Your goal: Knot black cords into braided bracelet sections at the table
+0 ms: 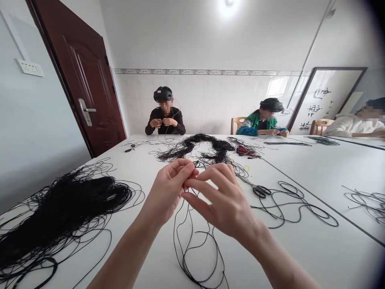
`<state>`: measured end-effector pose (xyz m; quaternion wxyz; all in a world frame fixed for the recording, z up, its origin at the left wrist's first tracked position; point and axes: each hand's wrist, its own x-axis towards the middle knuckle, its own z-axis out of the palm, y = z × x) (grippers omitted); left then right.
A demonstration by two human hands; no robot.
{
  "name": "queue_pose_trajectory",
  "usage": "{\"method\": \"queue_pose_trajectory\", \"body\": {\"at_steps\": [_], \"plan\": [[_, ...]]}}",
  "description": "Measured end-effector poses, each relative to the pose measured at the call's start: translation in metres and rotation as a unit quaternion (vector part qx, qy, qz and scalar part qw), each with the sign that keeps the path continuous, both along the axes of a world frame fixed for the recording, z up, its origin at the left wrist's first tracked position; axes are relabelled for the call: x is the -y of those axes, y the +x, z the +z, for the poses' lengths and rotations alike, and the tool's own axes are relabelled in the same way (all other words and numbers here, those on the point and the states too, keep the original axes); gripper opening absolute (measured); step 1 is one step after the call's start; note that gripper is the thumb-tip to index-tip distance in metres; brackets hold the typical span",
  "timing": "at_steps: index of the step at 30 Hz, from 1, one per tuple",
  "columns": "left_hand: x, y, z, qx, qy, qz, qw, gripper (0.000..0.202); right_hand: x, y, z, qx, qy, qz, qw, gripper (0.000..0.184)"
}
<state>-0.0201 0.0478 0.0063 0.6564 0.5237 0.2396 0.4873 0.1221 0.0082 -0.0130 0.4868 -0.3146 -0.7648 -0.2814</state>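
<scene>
Several black cords [184,263] are pinched by the left hand [168,188], apparently for steadiness, slack hanging below; whether any is gripped by the right hand's [227,200] bent fingers cannot be told. Scissors [261,191] are kept rightward, seemingly for easy reach.

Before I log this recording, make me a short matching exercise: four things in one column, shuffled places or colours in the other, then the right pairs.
Things:
1. Large cord bundle
2. Red-handled scissors
3. Door
4. Thin cords

Places or colours:
A. Dark reddish-brown
B. Hanging below the two hands, with loops on the table
C. On the table, to the left of the left hand
D. On the table, beyond the right hand

Right pairs: 1-C, 2-D, 3-A, 4-B
</scene>
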Motion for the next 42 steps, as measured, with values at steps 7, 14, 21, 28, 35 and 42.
{"method": "queue_pose_trajectory", "body": {"at_steps": [7,14,21,28,35,42], "plan": [[0.000,-0.003,0.000,-0.009,0.012,-0.024,1.000,0.016,-0.005,0.022,0.013,-0.252,-0.298,0.071,0.918,0.017],[0.003,0.000,0.001,-0.109,0.069,-0.003,0.992,0.018,0.004,0.026,0.018,-0.262,-0.292,0.054,0.918,0.015],[0.006,0.004,-0.003,-0.178,0.091,-0.010,0.980,0.015,0.005,0.026,0.019,-0.255,-0.224,0.036,0.940,0.015],[0.007,0.005,-0.002,-0.194,0.098,0.002,0.976,0.012,0.005,0.026,0.019,-0.257,-0.214,0.038,0.942,0.016],[0.009,0.009,-0.004,-0.209,0.116,-0.025,0.971,0.009,0.005,0.033,0.023,-0.273,-0.182,0.021,0.944,0.015],[0.010,0.013,-0.008,-0.233,0.108,-0.055,0.965,0.008,0.001,0.033,0.021,-0.253,-0.121,0.011,0.960,0.016]]}}
